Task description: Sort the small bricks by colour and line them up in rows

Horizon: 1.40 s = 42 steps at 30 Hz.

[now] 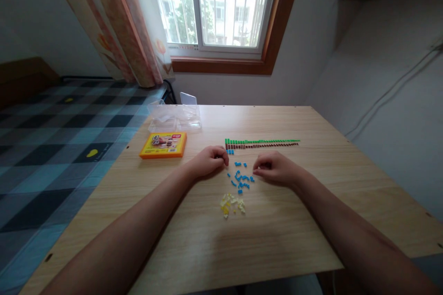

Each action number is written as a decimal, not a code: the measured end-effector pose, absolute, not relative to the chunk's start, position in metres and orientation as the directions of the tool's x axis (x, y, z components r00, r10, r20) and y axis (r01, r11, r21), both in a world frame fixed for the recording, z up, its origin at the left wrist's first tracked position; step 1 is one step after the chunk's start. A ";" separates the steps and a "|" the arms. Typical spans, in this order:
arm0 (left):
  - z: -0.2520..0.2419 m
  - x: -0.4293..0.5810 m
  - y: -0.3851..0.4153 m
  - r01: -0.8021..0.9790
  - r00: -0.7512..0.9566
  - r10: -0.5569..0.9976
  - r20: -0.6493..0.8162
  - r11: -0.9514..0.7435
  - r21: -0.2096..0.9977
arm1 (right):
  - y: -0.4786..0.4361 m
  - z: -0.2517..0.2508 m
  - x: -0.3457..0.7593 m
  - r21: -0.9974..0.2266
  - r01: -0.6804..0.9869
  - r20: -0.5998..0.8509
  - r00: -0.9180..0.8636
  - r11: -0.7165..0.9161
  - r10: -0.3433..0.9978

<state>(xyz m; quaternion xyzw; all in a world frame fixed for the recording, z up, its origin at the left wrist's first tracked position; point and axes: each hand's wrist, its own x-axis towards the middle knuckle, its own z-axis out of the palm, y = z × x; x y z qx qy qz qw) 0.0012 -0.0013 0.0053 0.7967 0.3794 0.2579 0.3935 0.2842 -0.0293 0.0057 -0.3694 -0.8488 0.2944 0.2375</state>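
My left hand (212, 160) rests on the table with its fingers curled closed. Its fingertips are beside a short row of blue building bricks (230, 152). To the right, my right hand (272, 168) is closed too, thumb and forefinger drawn together; whether either hand has a small piece in it is hidden. Between the hands lies a loose scatter of small blue bricks (244, 178). Nearer to me is a little heap of yellow and pale cream bricks (226, 209). Beyond my hands run a long line of green bricks (256, 141) and, just below it, a line of brown bricks (258, 146).
An orange and yellow box (164, 145) lies left of my left hand. Behind it sits a clear plastic case (176, 117) with its lid up. The wooden table (294, 239) meets a bed with a checked cover (69, 138) on the left. A window (224, 4) is ahead.
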 end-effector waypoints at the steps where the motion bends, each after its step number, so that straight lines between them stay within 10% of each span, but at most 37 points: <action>1: 0.006 0.002 -0.002 0.425 0.558 0.818 0.140 -0.427 0.798 | -0.027 0.003 0.286 -0.676 0.497 0.202 -0.584 0.544 0.786; 27: 0.002 0.008 -0.012 0.605 0.601 0.759 0.252 -0.638 0.477 | -0.020 -0.015 0.273 -0.447 0.585 0.370 -0.568 0.677 0.735; 42: -0.001 0.005 -0.003 0.483 0.409 0.815 0.411 -0.576 0.659 | -0.023 -0.018 0.260 -0.333 0.734 0.377 -0.472 0.592 0.797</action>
